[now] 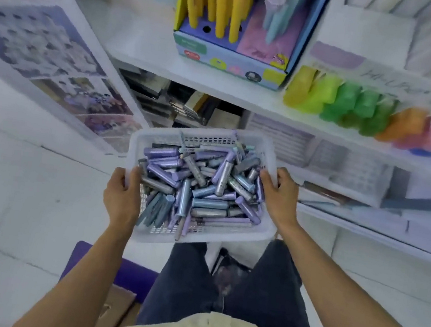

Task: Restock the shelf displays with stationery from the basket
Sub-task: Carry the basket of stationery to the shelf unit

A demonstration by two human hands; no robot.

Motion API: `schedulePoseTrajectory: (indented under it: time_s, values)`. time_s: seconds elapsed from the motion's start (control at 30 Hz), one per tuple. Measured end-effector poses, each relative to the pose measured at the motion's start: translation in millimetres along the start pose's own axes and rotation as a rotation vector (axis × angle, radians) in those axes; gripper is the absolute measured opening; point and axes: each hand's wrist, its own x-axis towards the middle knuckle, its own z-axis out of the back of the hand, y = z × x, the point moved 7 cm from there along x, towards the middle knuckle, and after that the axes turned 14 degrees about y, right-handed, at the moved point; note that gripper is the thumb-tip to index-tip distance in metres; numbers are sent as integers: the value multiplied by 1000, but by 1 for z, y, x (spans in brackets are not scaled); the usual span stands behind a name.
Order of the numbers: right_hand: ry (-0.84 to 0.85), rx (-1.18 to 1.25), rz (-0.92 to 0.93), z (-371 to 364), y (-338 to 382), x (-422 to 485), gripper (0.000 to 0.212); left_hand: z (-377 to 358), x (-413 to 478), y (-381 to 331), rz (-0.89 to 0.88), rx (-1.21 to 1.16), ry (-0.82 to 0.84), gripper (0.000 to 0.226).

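- Hands: left hand (121, 194) and right hand (280, 197) each curl round a side rim of the basket (225, 241), holding it above the person's legs.
- Heaped loose inside are lilac and grey-blue pens (200, 186); none looks taken out yet, so this reads as the carry-in step.
- Restocking probably needs one hand freed, so the basket wants a resting place.
- Beyond, a display box (224, 53) and a row of highlighters (355, 108) crowd the shelf (166, 69).
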Motion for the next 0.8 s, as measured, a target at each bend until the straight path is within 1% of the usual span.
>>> schedulePoseTrajectory:
  time_s: [0.07, 0.13, 0.23, 0.33, 0.47, 0.53, 0.67, 0.8]
  values:
    - [-53, 52, -40, 14, -21, -14, 35, -21, -2, -6, -31, 18, 59, 41]
    - [-69, 103, -102, 26, -45, -27, 30, -44, -7, -11, -57, 24, 100, 39]
    - [-109, 118, -147, 52, -85, -44, 39, -86, -20, -15, -72, 45, 160, 41]
    - [-144, 127, -162, 84, -124, -59, 37, -135, -36, -17, -81, 46, 203, 41]
    - [-183, 100, -137, 130, -173, -70, 25, -202, -59, -19, -129, 81, 237, 42]
    - [-194, 94, -135, 147, -199, -73, 27, -232, -68, -16, -137, 87, 250, 42]
    - [-232, 93, -172, 160, -251, -73, 35, -283, -73, -5, -169, 94, 281, 40]
    - [-262, 115, -202, 143, -308, -61, 37, -329, -55, 24, -182, 98, 327, 42]
